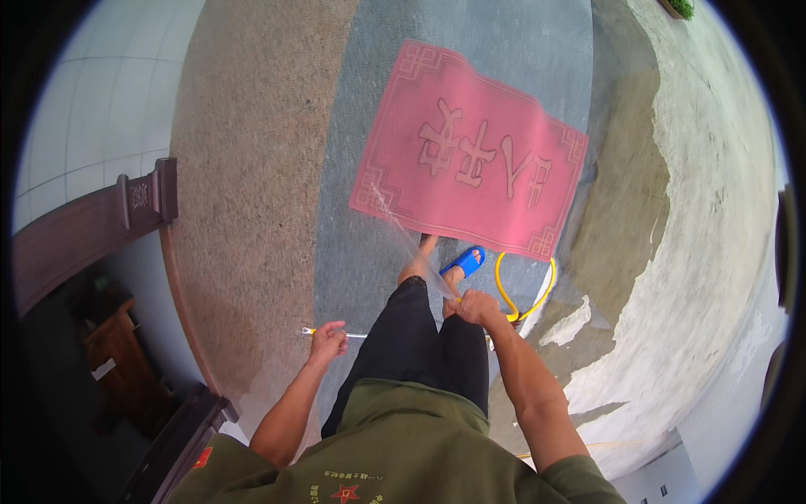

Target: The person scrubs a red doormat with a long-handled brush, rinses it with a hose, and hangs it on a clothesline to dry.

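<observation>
A yellow hose [497, 277] loops beside my legs and runs up to my right hand [476, 307], which is closed around its end. Water [403, 236] sprays from there onto the near left corner of a pink doormat [469, 151]. The mat bears large characters and a patterned border, lies on wet grey stone paving and has a wavy surface. My left hand [329, 342] hangs to the left with its fingers loosely bent and apart, above or beside a thin pale pole [356, 335]; contact with the pole cannot be told. A blue slipper [466, 262] is on one foot, near the mat's edge.
Brown rough stone [252, 164] borders the grey strip on the left, beside a doorway with a dark carved frame [145, 195]. Wet concrete [620, 208] spreads on the right. A potted plant [681, 7] stands at the top right. Wooden furniture [129, 365] shows inside the doorway.
</observation>
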Demonstrator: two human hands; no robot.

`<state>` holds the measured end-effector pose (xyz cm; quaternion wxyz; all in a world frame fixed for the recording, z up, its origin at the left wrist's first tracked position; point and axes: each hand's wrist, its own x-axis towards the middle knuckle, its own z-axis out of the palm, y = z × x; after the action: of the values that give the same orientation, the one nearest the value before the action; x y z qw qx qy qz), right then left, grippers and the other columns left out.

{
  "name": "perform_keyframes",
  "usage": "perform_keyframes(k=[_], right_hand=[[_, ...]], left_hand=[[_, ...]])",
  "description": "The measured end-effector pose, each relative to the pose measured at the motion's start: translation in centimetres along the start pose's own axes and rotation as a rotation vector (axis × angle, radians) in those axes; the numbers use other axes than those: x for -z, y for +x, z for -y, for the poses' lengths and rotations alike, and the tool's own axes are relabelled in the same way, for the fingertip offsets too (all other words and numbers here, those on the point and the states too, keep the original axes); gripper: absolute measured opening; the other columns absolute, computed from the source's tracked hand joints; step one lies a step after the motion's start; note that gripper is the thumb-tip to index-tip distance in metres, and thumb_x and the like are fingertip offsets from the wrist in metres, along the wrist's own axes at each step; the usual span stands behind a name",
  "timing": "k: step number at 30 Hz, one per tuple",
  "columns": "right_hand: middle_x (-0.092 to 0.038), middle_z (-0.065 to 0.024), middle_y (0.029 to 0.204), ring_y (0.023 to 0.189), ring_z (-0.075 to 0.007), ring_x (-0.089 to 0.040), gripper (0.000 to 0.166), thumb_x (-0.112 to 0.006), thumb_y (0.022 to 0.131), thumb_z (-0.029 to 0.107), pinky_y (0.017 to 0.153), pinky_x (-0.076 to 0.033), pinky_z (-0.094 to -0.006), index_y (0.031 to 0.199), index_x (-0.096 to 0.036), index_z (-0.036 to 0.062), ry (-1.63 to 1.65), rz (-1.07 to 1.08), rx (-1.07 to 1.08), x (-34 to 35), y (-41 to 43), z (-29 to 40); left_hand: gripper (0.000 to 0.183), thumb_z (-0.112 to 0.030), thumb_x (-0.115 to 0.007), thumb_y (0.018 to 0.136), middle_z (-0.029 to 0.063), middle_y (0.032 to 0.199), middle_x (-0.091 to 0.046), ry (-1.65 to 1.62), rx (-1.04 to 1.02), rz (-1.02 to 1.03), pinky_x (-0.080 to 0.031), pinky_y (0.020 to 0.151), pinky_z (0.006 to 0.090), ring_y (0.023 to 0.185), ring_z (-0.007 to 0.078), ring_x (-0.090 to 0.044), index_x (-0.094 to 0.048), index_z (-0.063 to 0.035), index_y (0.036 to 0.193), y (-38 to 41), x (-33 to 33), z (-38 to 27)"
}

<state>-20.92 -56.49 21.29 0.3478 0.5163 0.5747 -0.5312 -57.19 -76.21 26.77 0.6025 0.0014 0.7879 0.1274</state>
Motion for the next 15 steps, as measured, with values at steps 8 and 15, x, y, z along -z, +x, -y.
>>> perform_keyframes(k=[8, 15], right_hand=[[-0.069, -0.0296, 0.111, 0.111, -0.0438, -0.066, 0.069, -0.048, 0.093, 0.061, 0.094, -0.052, -0.0502, 0.107, -0.072, -0.0025, 0.041, -0.108, -0.127, -0.7, -0.9, -1.3], [-0.068, -0.0335, 0.105, 0.105, -0.0475, -0.066, 0.071, -0.049, 0.091, 0.059, 0.092, -0.053, -0.0526, 0.106, -0.071, -0.0068, 0.08, -0.086, -0.06, -3.1, -0.8, -4.3]], left_hand=[[0.031, -0.008, -0.061, 0.094, 0.0021, 0.084, -0.067, -0.018, 0.007, -0.006, -0.054, 0.053, 0.0272, 0.062, 0.0094, -0.061, -0.062, -0.0085, 0.125, -1.1, -2.1, 2.9], [0.03, -0.006, -0.06, 0.094, 0.0035, 0.083, -0.067, -0.064, 0.004, -0.012, -0.052, 0.052, 0.0255, 0.06, 0.0093, -0.06, -0.062, -0.0075, 0.125, -2.4, -3.5, 5.6]])
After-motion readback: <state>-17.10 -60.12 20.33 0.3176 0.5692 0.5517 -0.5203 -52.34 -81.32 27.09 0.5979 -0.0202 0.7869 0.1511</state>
